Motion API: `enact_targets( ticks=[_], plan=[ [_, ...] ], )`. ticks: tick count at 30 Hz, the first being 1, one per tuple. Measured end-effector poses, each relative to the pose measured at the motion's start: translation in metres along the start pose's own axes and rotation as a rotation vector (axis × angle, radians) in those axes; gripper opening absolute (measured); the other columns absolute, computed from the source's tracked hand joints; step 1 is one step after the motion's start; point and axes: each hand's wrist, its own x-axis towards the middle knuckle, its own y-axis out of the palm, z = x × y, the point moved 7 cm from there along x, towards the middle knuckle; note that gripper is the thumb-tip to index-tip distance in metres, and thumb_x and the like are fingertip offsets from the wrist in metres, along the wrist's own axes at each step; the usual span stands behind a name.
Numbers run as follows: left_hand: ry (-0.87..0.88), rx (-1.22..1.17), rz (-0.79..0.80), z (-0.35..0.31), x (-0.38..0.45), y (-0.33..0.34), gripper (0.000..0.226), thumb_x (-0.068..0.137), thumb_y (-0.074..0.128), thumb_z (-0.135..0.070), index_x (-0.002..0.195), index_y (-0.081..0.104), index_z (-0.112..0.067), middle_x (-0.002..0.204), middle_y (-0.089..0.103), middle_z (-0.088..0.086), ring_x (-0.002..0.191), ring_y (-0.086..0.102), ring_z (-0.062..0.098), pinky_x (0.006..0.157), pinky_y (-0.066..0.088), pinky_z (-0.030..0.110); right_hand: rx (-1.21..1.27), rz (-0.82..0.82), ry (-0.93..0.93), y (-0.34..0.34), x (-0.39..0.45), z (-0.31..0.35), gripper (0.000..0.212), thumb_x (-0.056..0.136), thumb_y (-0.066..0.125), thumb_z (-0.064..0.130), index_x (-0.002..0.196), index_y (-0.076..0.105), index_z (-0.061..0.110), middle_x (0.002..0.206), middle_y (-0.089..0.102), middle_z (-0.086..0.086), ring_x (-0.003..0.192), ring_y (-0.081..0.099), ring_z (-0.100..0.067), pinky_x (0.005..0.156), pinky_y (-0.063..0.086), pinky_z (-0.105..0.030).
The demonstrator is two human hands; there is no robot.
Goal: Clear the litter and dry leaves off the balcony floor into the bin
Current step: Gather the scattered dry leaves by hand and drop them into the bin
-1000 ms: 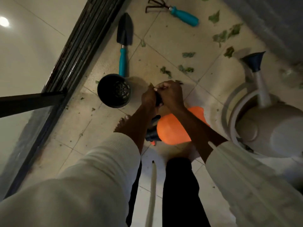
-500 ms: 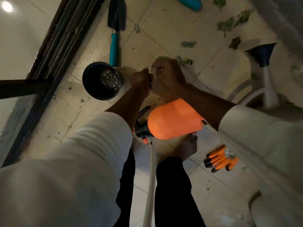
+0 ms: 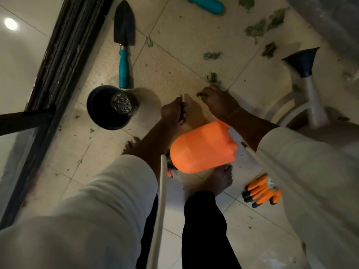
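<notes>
Two bare feet stand by the orange jug [image 3: 202,147], easy to kick. The left hand [image 3: 172,112] grips dark bits; squeezed loosely, they could spill. The right hand [image 3: 217,100] pinches a scrap. Farther off, leaves [image 3: 260,29] lie on the floor [image 3: 174,70].

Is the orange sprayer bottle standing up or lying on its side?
On its side. The orange sprayer bottle lies flat on the tiled floor between the person's feet, with its black nozzle end pointing left.
</notes>
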Motion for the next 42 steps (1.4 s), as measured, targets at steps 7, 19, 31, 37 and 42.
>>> enact_targets(
  ticks=[7, 19, 31, 37, 42],
  plan=[
    [0.087, 0.072, 0.032, -0.011, -0.01, 0.019, 0.061, 0.089, 0.055, -0.065, 0.082, 0.07, -0.006, 0.05, 0.048, 0.001, 0.037, 0.037, 0.011, 0.039, 0.026, 0.017, 1.117, -0.165, 0.888, -0.007, -0.004, -0.006, 0.014, 0.082, 0.06, 0.002, 0.079, 0.073, 0.007, 0.078, 0.071, -0.007, 0.076, 0.065, -0.016, 0.07, 0.05, -0.026],
    [0.029, -0.137, 0.189, -0.021, -0.012, 0.047, 0.028, 0.102, 0.046, -0.019, 0.075, 0.053, -0.012, 0.048, 0.043, 0.001, 0.033, 0.032, 0.01, 0.03, 0.021, 0.019, 1.175, -0.232, 0.959, -0.05, -0.022, -0.025, 0.015, 0.086, 0.066, 0.01, 0.078, 0.076, 0.003, 0.064, 0.067, 0.002, 0.057, 0.058, 0.004, 0.062, 0.048, -0.019],
    [0.045, -0.049, 0.176, -0.03, -0.002, 0.037, 0.032, 0.101, 0.053, -0.031, 0.073, 0.053, -0.016, 0.047, 0.043, -0.002, 0.036, 0.032, 0.008, 0.032, 0.021, 0.021, 0.083, 0.132, 0.165, -0.001, -0.011, -0.022, 0.035, 0.077, 0.043, -0.001, 0.1, 0.069, -0.003, 0.113, 0.063, -0.025, 0.105, 0.061, -0.042, 0.065, 0.055, -0.04],
    [0.06, -0.016, 0.159, -0.041, 0.0, 0.039, 0.033, 0.1, 0.054, -0.031, 0.071, 0.055, -0.015, 0.048, 0.045, -0.002, 0.038, 0.034, 0.009, 0.033, 0.023, 0.021, 0.183, -0.129, 0.356, -0.026, 0.004, -0.051, 0.026, 0.081, 0.041, -0.006, 0.078, 0.067, -0.006, 0.086, 0.064, -0.024, 0.082, 0.063, -0.038, 0.066, 0.054, -0.04],
    [0.066, -0.016, 0.163, -0.051, 0.0, 0.041, 0.034, 0.1, 0.053, -0.032, 0.072, 0.057, -0.015, 0.052, 0.047, -0.002, 0.04, 0.036, 0.008, 0.034, 0.024, 0.021, 0.271, -0.155, 0.484, -0.038, 0.05, -0.088, 0.022, 0.089, 0.054, -0.006, 0.106, 0.068, -0.007, 0.107, 0.065, -0.026, 0.099, 0.061, -0.039, 0.088, 0.052, -0.042]
  ],
)
